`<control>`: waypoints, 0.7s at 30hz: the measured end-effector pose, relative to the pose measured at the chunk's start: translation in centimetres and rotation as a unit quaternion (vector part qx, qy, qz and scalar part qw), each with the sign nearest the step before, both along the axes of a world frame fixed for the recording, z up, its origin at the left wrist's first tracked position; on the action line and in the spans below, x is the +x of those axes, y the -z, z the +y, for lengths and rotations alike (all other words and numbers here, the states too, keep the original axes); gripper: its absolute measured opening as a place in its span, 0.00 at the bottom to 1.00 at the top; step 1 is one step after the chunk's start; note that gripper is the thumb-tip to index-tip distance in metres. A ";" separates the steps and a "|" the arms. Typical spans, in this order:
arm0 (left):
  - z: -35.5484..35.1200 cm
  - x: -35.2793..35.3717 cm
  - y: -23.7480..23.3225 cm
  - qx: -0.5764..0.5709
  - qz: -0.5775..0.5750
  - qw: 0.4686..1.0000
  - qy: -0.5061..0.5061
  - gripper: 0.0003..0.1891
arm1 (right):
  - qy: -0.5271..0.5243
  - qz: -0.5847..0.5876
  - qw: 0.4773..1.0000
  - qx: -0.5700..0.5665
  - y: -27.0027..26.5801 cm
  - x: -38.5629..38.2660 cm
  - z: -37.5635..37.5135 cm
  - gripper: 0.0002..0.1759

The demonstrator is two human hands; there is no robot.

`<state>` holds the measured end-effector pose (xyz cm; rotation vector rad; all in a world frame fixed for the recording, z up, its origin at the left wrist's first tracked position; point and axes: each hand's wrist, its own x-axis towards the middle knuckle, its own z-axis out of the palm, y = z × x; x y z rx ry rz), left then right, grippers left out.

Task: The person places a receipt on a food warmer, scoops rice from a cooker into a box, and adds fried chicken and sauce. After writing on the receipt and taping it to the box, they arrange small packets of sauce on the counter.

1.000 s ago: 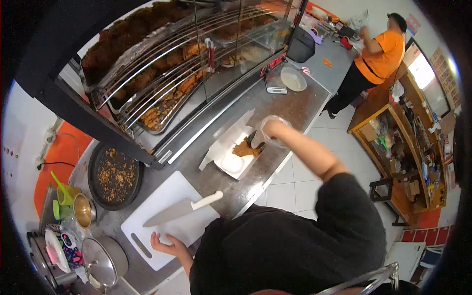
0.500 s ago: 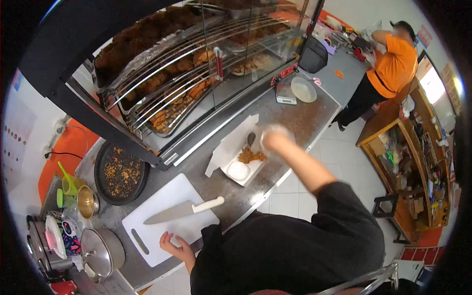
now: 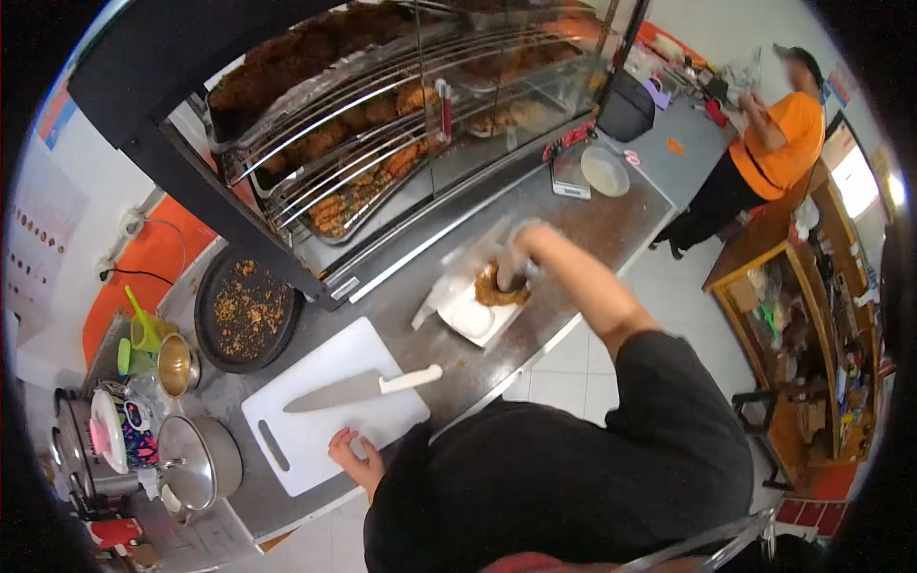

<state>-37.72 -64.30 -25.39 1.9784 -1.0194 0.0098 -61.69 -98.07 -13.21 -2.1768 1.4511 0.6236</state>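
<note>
My right hand [image 3: 522, 256], blurred and wrapped in what looks like a clear plastic glove, reaches down into a white open box [image 3: 447, 304]. Its fingertips are at the brown fried food [image 3: 497, 291] in there, and whether they grip a piece I cannot make out. A round white tub or lid [image 3: 472, 319] sits at the near end of the box. My left hand [image 3: 355, 456] holds nothing, fingers loosely bent and apart, at the near edge of a white cutting board [image 3: 330, 430]. On the board lies a large knife [image 3: 349, 392] with a white handle.
A glass display cabinet [image 3: 382, 205] with trays of browned food stands behind. Left are a black round pan [image 3: 250, 310] with crumbs, a gold bowl [image 3: 178, 367] and a lidded pot [image 3: 202, 463]. A scale [image 3: 570, 189] and shallow bowl [image 3: 605, 172] lie right. A person in orange [image 3: 788, 143] stands beyond.
My right hand has moved down into the box, onto the food. My left hand stays by the board. The person in orange has lowered an arm.
</note>
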 end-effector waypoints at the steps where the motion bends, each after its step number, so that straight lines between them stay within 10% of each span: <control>1: -0.8 0.1 -0.4 -0.003 -0.016 1.000 0.017 0.11 | 0.003 0.011 1.000 0.015 0.4 -0.1 -0.4 0.35; 7: -0.6 0.9 2.0 -0.011 0.009 1.000 -0.002 0.11 | 0.001 0.091 0.990 0.110 4.2 -1.3 -4.6 0.35; 9: -0.9 0.8 0.3 -0.004 0.001 1.000 0.026 0.11 | 0.050 -0.009 0.948 0.314 6.9 -3.0 -9.1 0.22; 21: -3.2 0.3 -1.5 -0.020 -0.004 0.997 0.072 0.10 | 0.067 0.040 0.997 -0.026 0.0 1.2 -0.1 0.21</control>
